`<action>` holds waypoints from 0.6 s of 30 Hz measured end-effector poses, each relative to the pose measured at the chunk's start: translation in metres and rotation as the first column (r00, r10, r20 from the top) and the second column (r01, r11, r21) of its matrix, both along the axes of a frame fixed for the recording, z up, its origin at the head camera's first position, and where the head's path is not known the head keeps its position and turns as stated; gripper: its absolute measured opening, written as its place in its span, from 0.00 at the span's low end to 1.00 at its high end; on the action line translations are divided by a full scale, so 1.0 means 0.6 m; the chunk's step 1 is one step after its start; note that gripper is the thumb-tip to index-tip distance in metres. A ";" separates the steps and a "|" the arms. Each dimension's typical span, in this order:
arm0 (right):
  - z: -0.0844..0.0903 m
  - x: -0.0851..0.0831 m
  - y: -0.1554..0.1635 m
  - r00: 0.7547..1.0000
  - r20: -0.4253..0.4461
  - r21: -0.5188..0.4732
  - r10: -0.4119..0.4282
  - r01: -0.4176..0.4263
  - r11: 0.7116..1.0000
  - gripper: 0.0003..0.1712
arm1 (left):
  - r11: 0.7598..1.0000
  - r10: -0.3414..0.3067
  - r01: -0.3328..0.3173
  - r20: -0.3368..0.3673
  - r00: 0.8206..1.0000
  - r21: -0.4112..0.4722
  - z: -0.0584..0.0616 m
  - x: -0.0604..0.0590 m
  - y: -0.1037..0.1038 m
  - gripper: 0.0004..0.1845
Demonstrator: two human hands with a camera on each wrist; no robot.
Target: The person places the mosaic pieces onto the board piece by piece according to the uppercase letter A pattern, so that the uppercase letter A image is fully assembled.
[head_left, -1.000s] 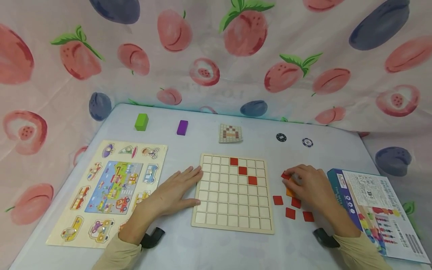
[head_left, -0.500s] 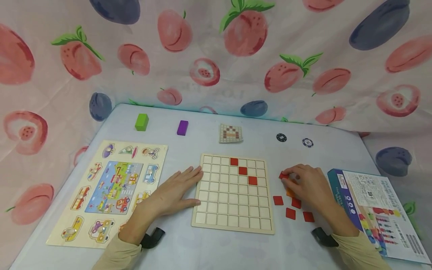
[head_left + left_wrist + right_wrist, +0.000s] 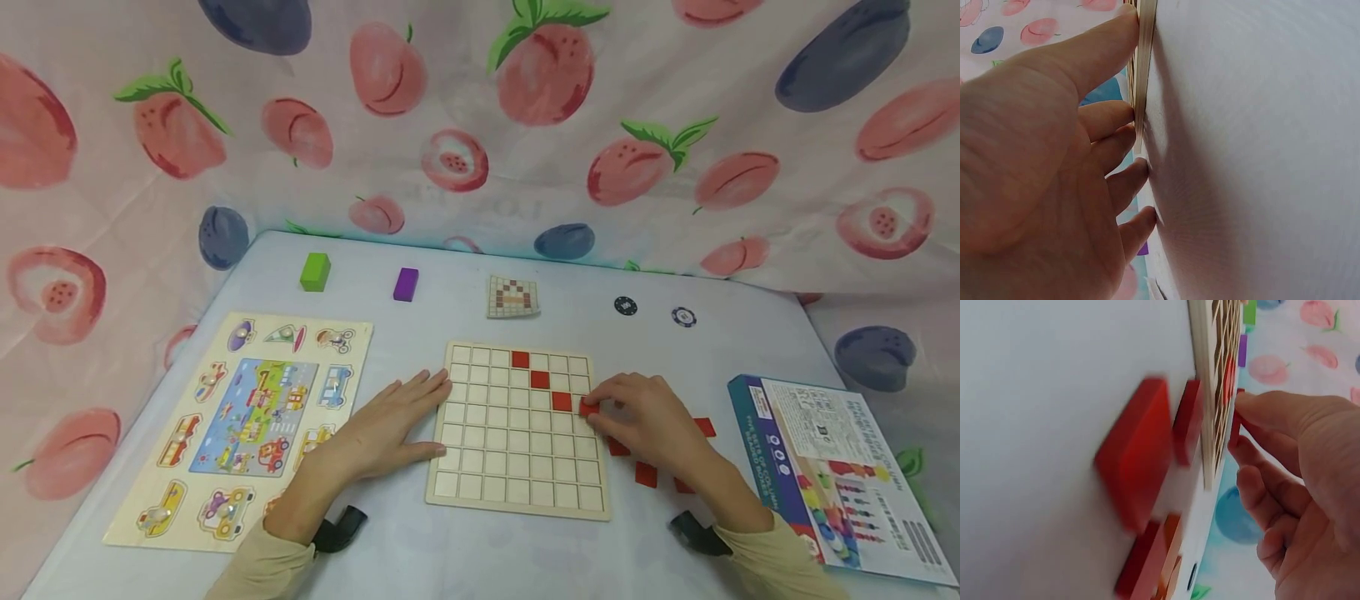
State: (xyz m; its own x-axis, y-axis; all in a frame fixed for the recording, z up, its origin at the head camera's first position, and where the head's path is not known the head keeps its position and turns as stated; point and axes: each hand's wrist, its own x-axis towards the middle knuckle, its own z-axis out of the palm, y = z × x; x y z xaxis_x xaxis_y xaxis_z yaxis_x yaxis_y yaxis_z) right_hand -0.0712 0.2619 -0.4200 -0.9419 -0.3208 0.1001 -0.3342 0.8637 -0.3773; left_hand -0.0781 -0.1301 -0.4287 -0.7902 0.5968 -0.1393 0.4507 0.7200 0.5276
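Note:
A wooden grid board point(image 3: 517, 502) lies mid-table, with red square tiles point(image 3: 540, 380) in three of its cells, stepping down to the right. My left hand point(image 3: 390, 425) rests flat with fingers spread, fingertips and thumb at the board's left edge. Between thumb and fingers, my right hand point(image 3: 645, 417) pinches another red tile point(image 3: 588, 407) over the right-hand column, beside the lowest placed tile. In the right wrist view this pinched tile point(image 3: 1237, 422) shows edge-on, close over the board. Several loose red tiles point(image 3: 646, 475) lie under and around the right hand, partly hidden by it.
Left of the board lies a picture puzzle board point(image 3: 352, 333). A printed box point(image 3: 847, 475) stands at the right. Along the back are a green block point(image 3: 315, 272), a purple block point(image 3: 406, 284), a pattern card point(image 3: 513, 297), a black chip point(image 3: 626, 306) and a white-and-blue chip point(image 3: 684, 317).
My right hand has carried the pinched red tile left from the loose pile to the board's right side, uncovering a red tile near the box. My left hand stays at the board's edge.

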 end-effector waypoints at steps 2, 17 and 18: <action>-0.001 0.000 -0.008 0.999 -0.005 -0.007 0.048 -0.048 0.999 0.12 | 1.000 -0.001 0.001 -0.003 1.000 -0.001 0.000 0.000 0.000 0.45; -0.001 0.007 -0.048 0.990 0.006 0.074 0.144 -0.144 0.987 0.08 | 1.000 -0.009 0.009 -0.013 1.000 -0.003 -0.001 -0.001 0.000 0.45; -0.001 0.007 -0.050 0.990 0.000 0.080 0.144 -0.144 0.986 0.08 | 1.000 -0.009 0.009 -0.014 1.000 -0.004 -0.001 -0.001 0.000 0.45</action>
State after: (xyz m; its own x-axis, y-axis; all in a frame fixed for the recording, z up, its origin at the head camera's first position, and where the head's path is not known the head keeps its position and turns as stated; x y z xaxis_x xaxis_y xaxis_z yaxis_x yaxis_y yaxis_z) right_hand -0.0672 0.2321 -0.4206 -0.8847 -0.4602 0.0740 -0.4593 0.8336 -0.3068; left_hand -0.0789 -0.1303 -0.4295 -0.7865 0.6037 -0.1303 0.4649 0.7176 0.5186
